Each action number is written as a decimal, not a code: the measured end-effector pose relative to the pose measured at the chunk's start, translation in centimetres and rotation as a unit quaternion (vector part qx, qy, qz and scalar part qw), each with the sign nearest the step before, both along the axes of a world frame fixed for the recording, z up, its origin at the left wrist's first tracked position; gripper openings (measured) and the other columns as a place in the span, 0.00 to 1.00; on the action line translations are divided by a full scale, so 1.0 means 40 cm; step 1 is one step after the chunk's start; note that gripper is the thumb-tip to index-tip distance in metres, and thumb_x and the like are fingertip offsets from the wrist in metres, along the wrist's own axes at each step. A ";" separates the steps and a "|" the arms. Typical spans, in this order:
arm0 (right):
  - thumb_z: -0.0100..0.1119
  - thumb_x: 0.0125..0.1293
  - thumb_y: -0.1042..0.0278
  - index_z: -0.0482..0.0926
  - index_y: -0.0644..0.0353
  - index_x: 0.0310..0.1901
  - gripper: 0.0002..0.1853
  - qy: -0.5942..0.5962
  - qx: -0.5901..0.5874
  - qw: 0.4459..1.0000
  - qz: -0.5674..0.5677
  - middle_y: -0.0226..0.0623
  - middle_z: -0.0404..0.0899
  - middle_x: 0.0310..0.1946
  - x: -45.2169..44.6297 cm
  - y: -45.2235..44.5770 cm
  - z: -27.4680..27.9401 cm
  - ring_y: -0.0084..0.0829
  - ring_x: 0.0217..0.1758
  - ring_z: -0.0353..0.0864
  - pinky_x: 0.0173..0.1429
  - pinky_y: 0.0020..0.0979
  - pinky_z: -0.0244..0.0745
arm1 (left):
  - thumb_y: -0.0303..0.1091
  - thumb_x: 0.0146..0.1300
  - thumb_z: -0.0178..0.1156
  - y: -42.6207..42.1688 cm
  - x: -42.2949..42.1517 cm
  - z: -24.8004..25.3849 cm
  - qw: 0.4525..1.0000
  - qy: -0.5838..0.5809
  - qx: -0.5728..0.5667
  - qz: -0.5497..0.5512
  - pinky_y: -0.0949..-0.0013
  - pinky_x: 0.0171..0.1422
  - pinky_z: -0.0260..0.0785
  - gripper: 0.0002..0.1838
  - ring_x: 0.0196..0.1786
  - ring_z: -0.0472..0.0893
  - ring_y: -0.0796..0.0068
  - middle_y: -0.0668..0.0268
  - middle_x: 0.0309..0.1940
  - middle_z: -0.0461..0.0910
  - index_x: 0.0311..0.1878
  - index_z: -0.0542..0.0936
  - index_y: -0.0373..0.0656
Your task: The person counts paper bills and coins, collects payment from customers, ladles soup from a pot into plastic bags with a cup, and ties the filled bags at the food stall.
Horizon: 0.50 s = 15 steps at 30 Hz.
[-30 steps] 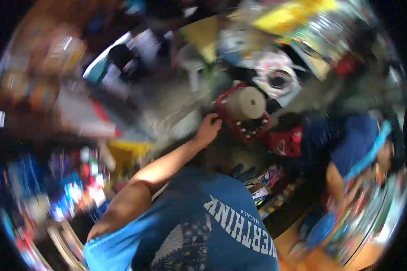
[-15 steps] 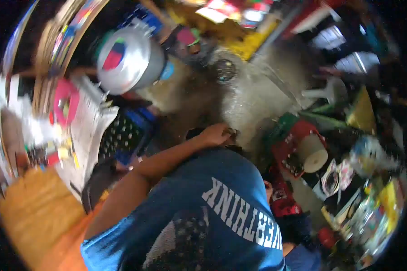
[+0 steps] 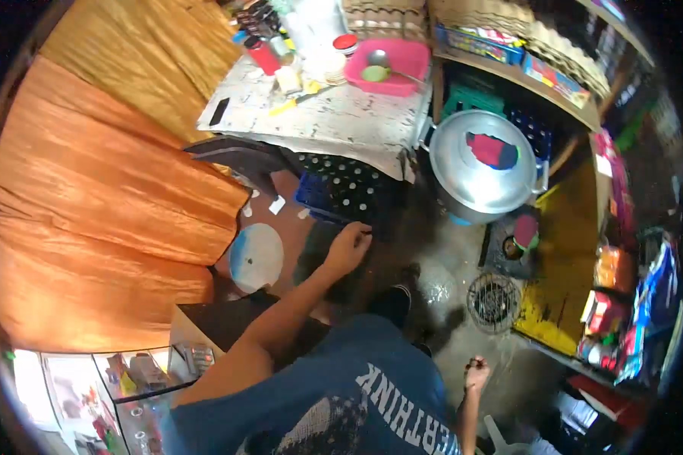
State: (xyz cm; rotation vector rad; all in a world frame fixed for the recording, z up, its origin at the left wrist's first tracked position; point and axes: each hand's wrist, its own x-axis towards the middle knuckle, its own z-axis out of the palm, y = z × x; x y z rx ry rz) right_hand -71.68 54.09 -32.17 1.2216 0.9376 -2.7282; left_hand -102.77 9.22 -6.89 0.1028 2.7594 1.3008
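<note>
My left hand (image 3: 349,246) hangs in front of my body with its fingers curled. Whatever it may hold is hidden. Just beyond it is a blue crate (image 3: 316,196) under the table, with a black sheet with pale dots (image 3: 341,178) above it. My right hand (image 3: 476,371) is low on the right, small in view, fingers curled over something dark or in shadow. Nearest to it is a round metal grate (image 3: 495,303) on the floor. A large silver pot with a lid (image 3: 474,182) stands ahead, a pink and dark cloth (image 3: 495,150) on top.
A worn white table (image 3: 322,125) bears a pink basin (image 3: 410,53) and a red bottle (image 3: 262,57). Orange curtains (image 3: 114,205) hang at left. A dark chair (image 3: 247,159) and a round white-and-blue disc (image 3: 258,258) are beside the table. Packaged goods (image 3: 611,273) line the right.
My view has swung left toward the table and curtains. My left hand has moved away from my waist, and my right hand has come into view.
</note>
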 end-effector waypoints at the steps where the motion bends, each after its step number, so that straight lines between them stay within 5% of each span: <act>1: 0.47 0.68 0.75 0.71 0.58 0.34 0.04 0.009 -0.036 0.999 -0.008 0.28 0.72 0.30 -0.071 0.027 0.050 0.25 0.26 0.69 0.31 0.23 0.68 | 0.33 0.63 0.58 -0.033 -0.013 0.028 0.998 0.035 -0.030 0.042 0.61 0.47 0.71 0.11 0.41 0.79 0.56 0.52 0.40 0.78 0.45 0.77 0.36; 2: 0.47 0.68 0.75 0.71 0.58 0.34 0.04 0.007 -0.032 0.999 0.000 0.28 0.72 0.30 -0.139 0.030 0.105 0.25 0.26 0.69 0.31 0.23 0.68 | 0.32 0.63 0.59 -0.062 -0.032 0.047 0.992 0.070 -0.058 0.084 0.62 0.45 0.71 0.09 0.40 0.79 0.56 0.52 0.38 0.78 0.41 0.78 0.35; 3: 0.48 0.67 0.79 0.71 0.60 0.35 0.04 -0.019 0.230 0.968 0.103 0.27 0.71 0.31 -0.210 0.015 0.159 0.22 0.28 0.68 0.33 0.22 0.67 | 0.32 0.63 0.59 -0.092 -0.061 0.059 0.992 0.071 -0.053 0.092 0.62 0.45 0.71 0.09 0.40 0.79 0.56 0.52 0.38 0.78 0.41 0.78 0.35; 4: 0.49 0.66 0.82 0.71 0.61 0.36 0.04 -0.041 0.473 0.858 0.197 0.26 0.70 0.31 -0.274 0.005 0.192 0.20 0.30 0.68 0.34 0.20 0.67 | 0.31 0.63 0.59 -0.128 -0.090 0.068 0.985 0.082 -0.035 0.149 0.63 0.45 0.71 0.08 0.39 0.79 0.56 0.51 0.36 0.79 0.37 0.78 0.35; 7: 0.48 0.67 0.82 0.73 0.63 0.39 0.05 0.007 0.495 0.850 0.181 0.30 0.74 0.35 -0.469 0.016 0.181 0.23 0.40 0.72 0.48 0.25 0.69 | 0.31 0.63 0.61 -0.247 -0.208 0.063 0.960 0.142 -0.034 0.237 0.64 0.45 0.70 0.09 0.39 0.79 0.56 0.50 0.36 0.79 0.33 0.79 0.34; 11: 0.52 0.67 0.79 0.75 0.65 0.40 0.03 0.019 0.599 0.777 0.193 0.30 0.73 0.34 -0.758 -0.038 0.317 0.23 0.40 0.72 0.49 0.26 0.69 | 0.32 0.63 0.61 -0.419 -0.476 0.054 0.917 0.284 -0.079 0.268 0.64 0.44 0.71 0.10 0.39 0.80 0.56 0.50 0.37 0.79 0.31 0.79 0.33; 12: 0.52 0.66 0.79 0.74 0.67 0.38 0.02 0.003 0.592 0.781 0.199 0.31 0.73 0.35 -0.858 -0.119 0.461 0.25 0.39 0.72 0.48 0.27 0.70 | 0.31 0.64 0.60 -0.452 -0.550 0.073 0.909 0.296 -0.119 0.268 0.64 0.45 0.71 0.09 0.40 0.80 0.57 0.51 0.39 0.79 0.35 0.79 0.33; 15: 0.53 0.65 0.78 0.75 0.66 0.40 0.04 0.087 0.676 0.700 0.212 0.34 0.73 0.41 -1.095 -0.132 0.474 0.26 0.39 0.71 0.47 0.26 0.69 | 0.28 0.65 0.58 -0.504 -0.813 0.154 0.903 0.296 -0.076 0.301 0.65 0.46 0.73 0.07 0.40 0.81 0.62 0.52 0.38 0.80 0.39 0.79 0.33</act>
